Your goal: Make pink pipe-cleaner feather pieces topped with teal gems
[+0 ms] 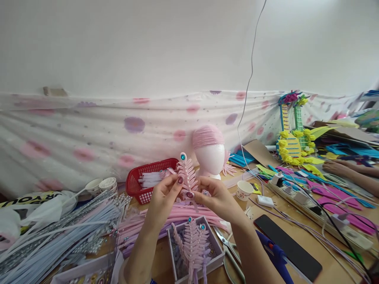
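Pinching pink beaded leaf point(187, 173) low down with left hand point(165, 195) and right hand point(217, 197), before right edge of red basket point(134, 190) and foam head point(211, 156), with open air above and white box point(216, 263) below

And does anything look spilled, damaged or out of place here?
Nothing looks clearly damaged. Slightly untidy: small pale scraps lie loose just in front of the paper cup, apparently strays. The feathery pink piece between the left hand and right hand looks intact where visible.
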The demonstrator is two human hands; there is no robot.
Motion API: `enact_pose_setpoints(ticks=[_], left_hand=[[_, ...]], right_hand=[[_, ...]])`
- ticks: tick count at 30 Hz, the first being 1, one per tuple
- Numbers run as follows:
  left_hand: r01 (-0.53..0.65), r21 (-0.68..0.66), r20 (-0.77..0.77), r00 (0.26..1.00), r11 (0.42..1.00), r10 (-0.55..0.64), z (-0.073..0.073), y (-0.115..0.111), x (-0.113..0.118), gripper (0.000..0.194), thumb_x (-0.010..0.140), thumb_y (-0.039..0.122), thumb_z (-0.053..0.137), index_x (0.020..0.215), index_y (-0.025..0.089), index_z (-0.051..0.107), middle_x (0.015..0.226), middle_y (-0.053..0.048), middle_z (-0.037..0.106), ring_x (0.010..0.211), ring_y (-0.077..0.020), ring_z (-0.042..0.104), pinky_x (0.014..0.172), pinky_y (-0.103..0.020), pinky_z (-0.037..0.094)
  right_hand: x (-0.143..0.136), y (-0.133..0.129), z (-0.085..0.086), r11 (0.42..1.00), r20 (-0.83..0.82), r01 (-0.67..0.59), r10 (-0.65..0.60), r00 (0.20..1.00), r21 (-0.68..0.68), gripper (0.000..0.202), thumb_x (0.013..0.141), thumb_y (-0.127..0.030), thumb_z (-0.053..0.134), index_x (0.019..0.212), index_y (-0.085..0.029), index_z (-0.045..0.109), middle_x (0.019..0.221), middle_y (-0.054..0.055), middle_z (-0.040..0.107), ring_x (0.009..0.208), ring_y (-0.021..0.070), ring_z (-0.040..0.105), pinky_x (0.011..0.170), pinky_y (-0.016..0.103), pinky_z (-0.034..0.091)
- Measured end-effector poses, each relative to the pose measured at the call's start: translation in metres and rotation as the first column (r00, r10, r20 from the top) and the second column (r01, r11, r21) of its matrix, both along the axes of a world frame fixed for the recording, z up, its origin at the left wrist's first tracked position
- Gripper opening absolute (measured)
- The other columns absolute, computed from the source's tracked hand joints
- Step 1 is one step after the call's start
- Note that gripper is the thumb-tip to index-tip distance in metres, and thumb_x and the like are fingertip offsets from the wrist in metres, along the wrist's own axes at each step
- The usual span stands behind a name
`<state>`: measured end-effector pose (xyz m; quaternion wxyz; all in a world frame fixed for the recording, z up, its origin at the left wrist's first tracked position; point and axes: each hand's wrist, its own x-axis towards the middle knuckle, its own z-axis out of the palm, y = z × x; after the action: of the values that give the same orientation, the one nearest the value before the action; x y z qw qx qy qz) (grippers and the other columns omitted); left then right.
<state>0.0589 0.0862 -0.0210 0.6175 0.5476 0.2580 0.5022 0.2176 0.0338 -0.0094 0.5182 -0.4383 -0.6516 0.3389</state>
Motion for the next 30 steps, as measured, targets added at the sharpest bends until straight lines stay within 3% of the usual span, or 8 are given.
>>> enact_pose_setpoints(ticks=[12, 17, 24, 30], left_hand=[[-0.14, 0.162, -0.073, 0.985, 0.977, 0.153, 0.0035, 0.0001, -0.0047, 0.032, 0.078, 0.047, 0.069, 0.078, 0.015, 0.071, 0.064, -0.001, 0.064, 0.059, -0.0132, 0.057, 0.056, -0.021, 0.047], [-0.087, 0.193, -0.15, 0.982, 0.977, 0.117, 0.0031, -0.0021, -0.005, 0.032, 0.079, 0.047, 0.068, 0.075, 0.016, 0.067, 0.064, 0.0, 0.061, 0.06, -0.0128, 0.055, 0.057, -0.02, 0.045], [-0.121, 0.212, -0.183, 0.97, 0.97, 0.161, 0.0023, -0.0029, -0.0054, 0.031, 0.074, 0.044, 0.075, 0.069, 0.016, 0.065, 0.061, 0.001, 0.057, 0.059, -0.0126, 0.052, 0.056, -0.021, 0.042], [-0.151, 0.27, -0.189, 0.96, 0.951, 0.206, -0.0023, -0.0013, -0.0036, 0.034, 0.077, 0.047, 0.071, 0.068, 0.015, 0.062, 0.059, 0.003, 0.053, 0.056, -0.0111, 0.046, 0.052, -0.021, 0.038]], right_hand=[[0.001, 0.0001, -0.0032, 0.999, 0.009, -0.033, 0.033, 0.999, 0.011, 0.028, 0.081, -0.04, 0.073, 0.072, -0.017, 0.061, 0.064, -0.002, 0.059, 0.061, 0.011, 0.051, 0.059, 0.023, 0.037], [-0.0016, 0.002, -0.0056, 0.994, -0.083, -0.104, 0.101, 0.991, -0.023, 0.026, 0.083, -0.04, 0.07, 0.092, -0.017, 0.064, 0.083, 0.002, 0.066, 0.074, 0.0144, 0.057, 0.068, 0.025, 0.044], [-0.001, 0.0026, -0.0048, 0.999, -0.108, -0.038, 0.042, 0.993, 0.036, 0.029, 0.083, -0.042, 0.069, 0.076, -0.017, 0.059, 0.066, -0.003, 0.052, 0.06, 0.0095, 0.044, 0.056, 0.022, 0.035], [-0.0048, 0.0008, -0.0036, 0.996, -0.117, 0.052, -0.042, 0.992, 0.079, 0.029, 0.083, -0.04, 0.07, 0.073, -0.018, 0.055, 0.062, -0.004, 0.047, 0.057, 0.0095, 0.04, 0.052, 0.021, 0.031]])
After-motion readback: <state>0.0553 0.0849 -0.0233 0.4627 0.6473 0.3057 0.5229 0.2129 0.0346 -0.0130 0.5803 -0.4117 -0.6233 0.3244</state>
